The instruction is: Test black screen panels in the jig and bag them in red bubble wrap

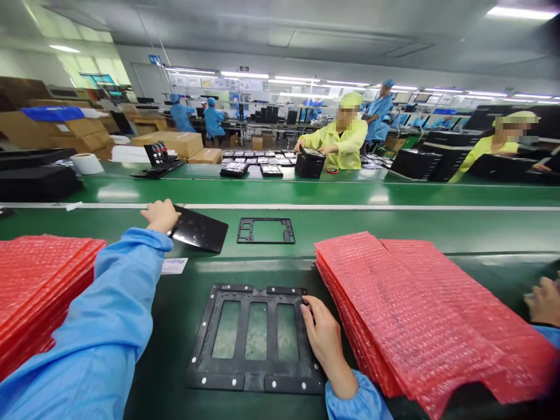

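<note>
Stretched out to the far side of the green work surface, my left hand (161,216) grips the left end of a thin, glossy black panel (201,228). The panel is tilted, its right end near the surface. My right hand (322,329) has thumb and fingers closed on the upper right edge of a black frame fixture (257,341). That fixture lies flat in front of me, with three rectangular openings and several pale round spots along its rim. Beyond it lies a smaller black bezel frame (266,231), apart from both hands. A white label (175,266) sits below the panel.
Stacked red bubble-wrap bags flank me, one pile at left (39,291) and a larger pile at right (406,303). Another person's hand (545,300) shows at the right edge. Across the bench a person in yellow (350,134) handles stacked black parts (310,163).
</note>
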`<state>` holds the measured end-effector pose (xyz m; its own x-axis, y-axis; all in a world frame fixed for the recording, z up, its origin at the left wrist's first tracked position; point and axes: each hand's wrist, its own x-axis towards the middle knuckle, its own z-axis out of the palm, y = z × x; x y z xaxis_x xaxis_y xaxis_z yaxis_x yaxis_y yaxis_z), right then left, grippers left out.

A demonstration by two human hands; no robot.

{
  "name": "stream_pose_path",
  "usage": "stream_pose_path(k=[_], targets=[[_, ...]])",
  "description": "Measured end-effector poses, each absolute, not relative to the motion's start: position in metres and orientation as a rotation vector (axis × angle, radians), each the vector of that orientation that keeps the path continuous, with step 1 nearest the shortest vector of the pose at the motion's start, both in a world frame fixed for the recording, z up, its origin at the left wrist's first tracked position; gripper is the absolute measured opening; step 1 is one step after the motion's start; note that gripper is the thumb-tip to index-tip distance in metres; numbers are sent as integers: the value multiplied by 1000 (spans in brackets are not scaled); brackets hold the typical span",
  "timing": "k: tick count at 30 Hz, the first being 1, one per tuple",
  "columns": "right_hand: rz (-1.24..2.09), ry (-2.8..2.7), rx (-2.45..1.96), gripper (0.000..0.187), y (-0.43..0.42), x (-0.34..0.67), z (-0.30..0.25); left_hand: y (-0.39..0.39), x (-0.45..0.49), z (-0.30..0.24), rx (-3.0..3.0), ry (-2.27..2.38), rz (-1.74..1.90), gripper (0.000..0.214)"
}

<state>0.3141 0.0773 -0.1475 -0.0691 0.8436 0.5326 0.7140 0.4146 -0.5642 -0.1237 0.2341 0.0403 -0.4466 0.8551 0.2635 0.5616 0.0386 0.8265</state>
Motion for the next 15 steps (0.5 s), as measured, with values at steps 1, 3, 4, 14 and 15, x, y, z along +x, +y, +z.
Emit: stream_pose_path(k=[1, 3, 4, 14, 15], targets=[[187, -1820, -1342, 31, 78, 314, -148, 238, -116, 35, 1476, 2074, 1329, 18], [178, -1814, -1342, 31, 80, 314, -149, 247, -94, 21, 1566, 2111, 1231, 25], [175, -1809, -1339, 31, 80, 315, -151, 252, -80, 12, 1610, 2106, 1164, 30], [214, -1800, -1322, 35, 85, 324, -168, 267, 30, -51, 1493, 2029, 957, 38], [212, -1806, -1319, 36, 86, 324, -168, 267, 29, -48, 1458, 2002, 977, 38]])
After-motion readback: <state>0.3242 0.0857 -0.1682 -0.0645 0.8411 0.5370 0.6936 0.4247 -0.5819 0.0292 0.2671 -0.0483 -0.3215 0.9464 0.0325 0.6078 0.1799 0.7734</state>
